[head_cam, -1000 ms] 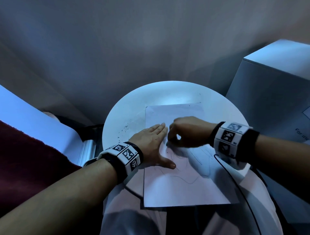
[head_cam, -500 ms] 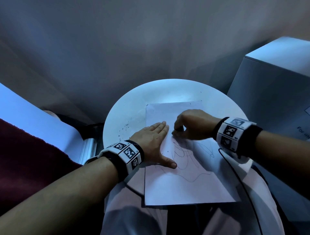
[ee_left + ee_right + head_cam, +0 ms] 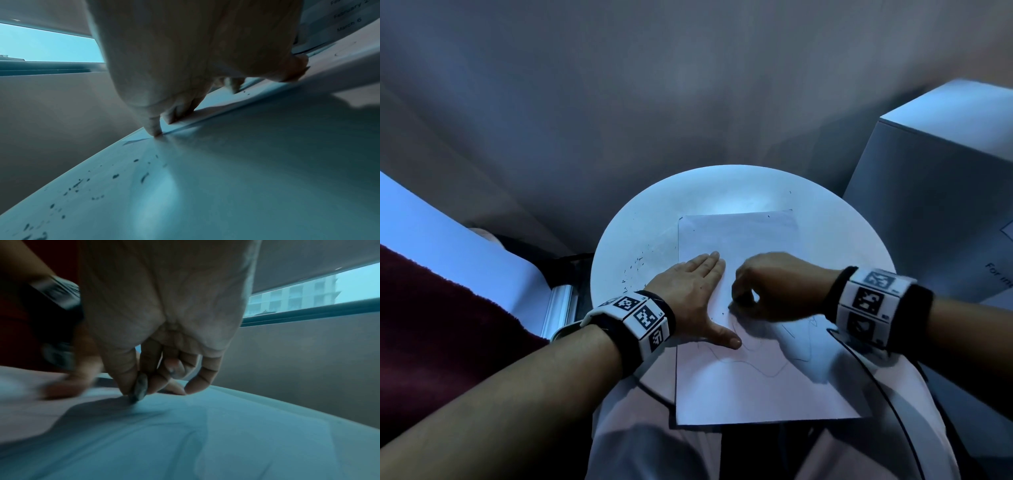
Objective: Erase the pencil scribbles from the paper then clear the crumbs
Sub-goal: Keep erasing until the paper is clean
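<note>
A white sheet of paper [image 3: 756, 387] lies on a round white table [image 3: 839, 246], its near end hanging over the table's front edge. Faint pencil scribbles [image 3: 767, 366] cross its middle. My left hand [image 3: 698, 294] lies flat on the paper's left edge, fingers straight, thumb spread. My right hand [image 3: 746, 301] pinches a small grey eraser [image 3: 139, 389] between thumb and fingers and presses its tip on the paper beside my left hand. Dark eraser crumbs [image 3: 635, 270] dot the table left of the sheet, and the same crumbs [image 3: 115, 176] show in the left wrist view.
A large grey box [image 3: 941, 192] stands close on the right of the table. A dark red cloth [image 3: 441, 325] and a pale surface lie at the left. A black cable [image 3: 873, 383] runs from my right wristband down over my lap. A wall stands behind the table.
My right hand rubbed away over the sheet with the eraser, then came back toward me and the left. The left hand has stayed flat on the paper.
</note>
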Demonstrator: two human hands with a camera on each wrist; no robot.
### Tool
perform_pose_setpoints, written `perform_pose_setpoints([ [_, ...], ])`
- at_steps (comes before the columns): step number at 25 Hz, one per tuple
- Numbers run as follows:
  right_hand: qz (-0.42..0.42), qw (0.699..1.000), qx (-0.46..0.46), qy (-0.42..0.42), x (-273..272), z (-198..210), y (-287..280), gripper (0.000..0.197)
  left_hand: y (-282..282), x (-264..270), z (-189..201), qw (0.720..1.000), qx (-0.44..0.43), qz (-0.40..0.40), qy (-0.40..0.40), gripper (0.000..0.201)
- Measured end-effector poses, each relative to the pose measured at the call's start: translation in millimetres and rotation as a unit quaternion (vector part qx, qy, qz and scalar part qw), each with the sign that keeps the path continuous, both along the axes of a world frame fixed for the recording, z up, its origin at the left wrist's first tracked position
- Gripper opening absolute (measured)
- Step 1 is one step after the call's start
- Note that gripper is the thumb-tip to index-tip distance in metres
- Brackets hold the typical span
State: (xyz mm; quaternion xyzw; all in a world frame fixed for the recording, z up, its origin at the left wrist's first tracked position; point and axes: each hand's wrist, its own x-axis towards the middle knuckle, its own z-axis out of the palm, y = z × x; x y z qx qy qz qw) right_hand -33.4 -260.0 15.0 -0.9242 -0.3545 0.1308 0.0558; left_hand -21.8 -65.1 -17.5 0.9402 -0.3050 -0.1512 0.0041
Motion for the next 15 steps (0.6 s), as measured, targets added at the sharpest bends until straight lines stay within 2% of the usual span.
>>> perform_pose_setpoints([
  [2,0.001,0.999,-0.005,0.033,-4,2,-1,0.029,0,0,1,1.0,0.002,0.0,0.003,0.136],
  [4,-0.059,0.998,-0.015,-0.009,21,9,-6,0.029,0,0,1,1.0,-0.001,0.002,0.001,0.136],
  [6,-0.077,0.996,-0.01,-0.041,31,7,-7,0.029,1,-1,1,1.0,-0.001,0.005,0.001,0.136],
  [8,-0.031,0.998,-0.025,-0.049,18,2,0,0.028,0,0,0,1.0,0.0,0.005,0.005,0.136],
  [10,0.017,0.999,-0.038,-0.007,-3,0,6,0.028,0,1,0,1.0,0.007,0.003,0.009,0.136],
  [12,-0.012,0.999,-0.042,0.009,6,6,3,0.029,1,1,-1,1.0,0.007,0.003,0.009,0.136],
  [15,-0.063,0.997,-0.028,-0.033,26,11,-4,0.029,1,0,-1,1.0,0.007,0.004,0.008,0.136],
])
